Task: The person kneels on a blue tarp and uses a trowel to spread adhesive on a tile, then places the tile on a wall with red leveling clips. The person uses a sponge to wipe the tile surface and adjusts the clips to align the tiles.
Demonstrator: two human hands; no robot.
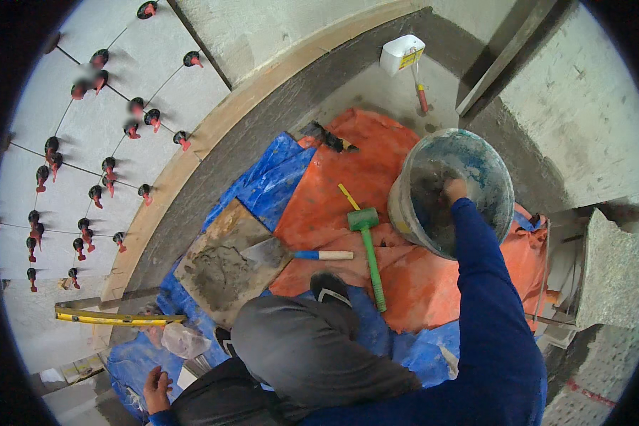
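My right hand [455, 189] reaches down into a large, grimy plastic bucket [397, 202] with grey mortar inside. Its fingers are closed, and whatever they grip is hidden in the bucket. At the lower left, my left hand [157, 389] hangs beside my leg, holding nothing, its fingers loosely bent and apart. A trowel [323, 255] with a blue and white handle lies with its blade on a mortar-covered board [192, 270]. Between the trowel and the bucket rests a green mallet [368, 248]. A thin yellow-handled tool [348, 197] lies near the mallet's head.
Orange [319, 192] and blue [270, 181] tarps cover the floor. A yellow spirit level [121, 317] and a clear plastic bag [184, 341] lie at left. Black-and-red tile levelling clips [152, 119] stud the tiled wall. A white container [402, 55] and red-handled tool [422, 99] are at the back.
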